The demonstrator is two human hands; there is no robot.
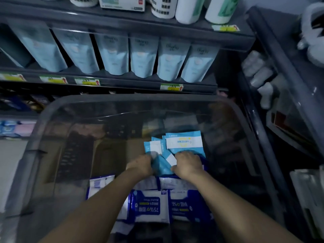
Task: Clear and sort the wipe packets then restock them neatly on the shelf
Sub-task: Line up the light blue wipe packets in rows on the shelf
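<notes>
Both hands are working inside the clear bin. Left hand is gripping the near edge of the light-blue wipe packets, fingers curled. Right hand is curling over the same pile, apparently pinching a packet; blur is limiting the view. Pile is lying mid-bin, just beyond the dark-blue alcohol wipe packs. Pale pouches are standing along the far shelf.

Passes freely over the bare left floor of the bin; meets light-blue packets right, blue wipe packs nearer, shelf edge beyond.
</notes>
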